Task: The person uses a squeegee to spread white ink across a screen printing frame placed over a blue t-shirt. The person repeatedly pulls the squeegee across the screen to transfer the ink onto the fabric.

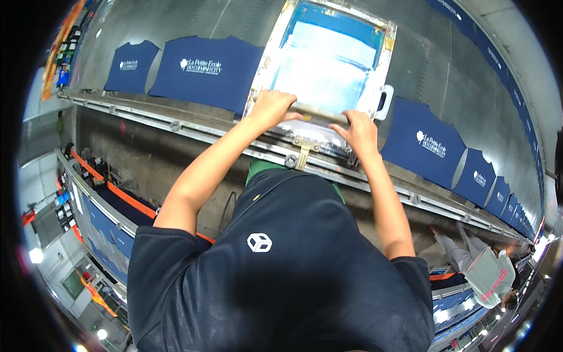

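Observation:
A screen-printing frame (384, 58) with a pale, ink-smeared rim lies on the long table in front of me. Its mesh (328, 64) looks light blue, with darker blue at the far end. At the near end, a narrow greyish squeegee (319, 115) lies crosswise. My left hand (271, 109) is curled at its left end, thumb pointing inward. Around the right end bends my right hand (362, 132), its thumb also turned inward. The fingers' undersides are hidden. A metal clamp bracket (303, 155) joins the frame's near side to the table rail.
Navy fabric pieces with white prints lie along the table, including one piece (205, 67) left of the frame and another (422, 141) right of it. A white handle (385, 102) juts from the frame's right side. A metal rail (217, 132) edges the table. Another person (484, 270) is at lower right.

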`<action>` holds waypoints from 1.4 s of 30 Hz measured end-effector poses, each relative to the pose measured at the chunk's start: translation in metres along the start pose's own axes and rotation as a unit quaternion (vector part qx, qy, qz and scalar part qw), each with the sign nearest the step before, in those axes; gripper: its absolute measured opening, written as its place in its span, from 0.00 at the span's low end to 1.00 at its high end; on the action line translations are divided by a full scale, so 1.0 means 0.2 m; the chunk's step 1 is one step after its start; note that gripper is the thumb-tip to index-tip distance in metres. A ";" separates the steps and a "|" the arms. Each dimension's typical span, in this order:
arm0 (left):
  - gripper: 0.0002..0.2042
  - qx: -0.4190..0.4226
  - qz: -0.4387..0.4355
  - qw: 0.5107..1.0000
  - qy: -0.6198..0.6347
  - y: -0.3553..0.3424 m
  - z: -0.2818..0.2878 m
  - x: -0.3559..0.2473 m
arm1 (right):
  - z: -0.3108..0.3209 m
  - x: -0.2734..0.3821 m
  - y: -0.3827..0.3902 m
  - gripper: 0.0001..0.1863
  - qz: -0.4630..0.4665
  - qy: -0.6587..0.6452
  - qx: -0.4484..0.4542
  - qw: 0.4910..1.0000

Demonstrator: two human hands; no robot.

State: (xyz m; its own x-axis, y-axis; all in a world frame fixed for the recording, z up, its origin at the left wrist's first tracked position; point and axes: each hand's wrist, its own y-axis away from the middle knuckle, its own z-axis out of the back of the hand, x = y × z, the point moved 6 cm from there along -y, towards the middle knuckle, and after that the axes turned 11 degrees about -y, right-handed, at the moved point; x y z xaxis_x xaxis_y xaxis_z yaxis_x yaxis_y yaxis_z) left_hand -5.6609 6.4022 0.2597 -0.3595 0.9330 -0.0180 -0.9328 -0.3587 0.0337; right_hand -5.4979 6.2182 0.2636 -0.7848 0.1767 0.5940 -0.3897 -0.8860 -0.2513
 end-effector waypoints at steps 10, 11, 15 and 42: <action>0.49 0.315 -0.028 0.925 0.211 -0.45 -0.27 0.22 | -0.24 -0.38 -0.30 0.46 -0.266 -0.160 0.334 0.890; 0.50 0.330 -0.025 0.917 0.225 -0.49 -0.24 0.23 | -0.18 -0.40 -0.33 0.36 -0.268 -0.180 0.295 0.900; 0.38 0.175 -0.017 0.975 0.138 -0.72 0.05 0.25 | 0.19 -0.76 -0.33 0.21 -0.270 -0.337 -0.128 0.893; 0.28 -0.041 0.010 0.988 0.151 0.63 0.12 0.34 | -0.05 -0.48 -0.52 0.11 -0.242 -0.302 -0.349 0.854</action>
State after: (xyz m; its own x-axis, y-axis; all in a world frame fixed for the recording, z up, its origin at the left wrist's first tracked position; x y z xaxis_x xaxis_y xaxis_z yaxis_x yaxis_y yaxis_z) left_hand -5.8018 6.4209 0.2868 -0.3566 0.8791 -0.3161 -0.9203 -0.3888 -0.0431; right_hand -5.3864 6.2975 0.2258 -0.1422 0.0093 0.9898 -0.9552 -0.2634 -0.1347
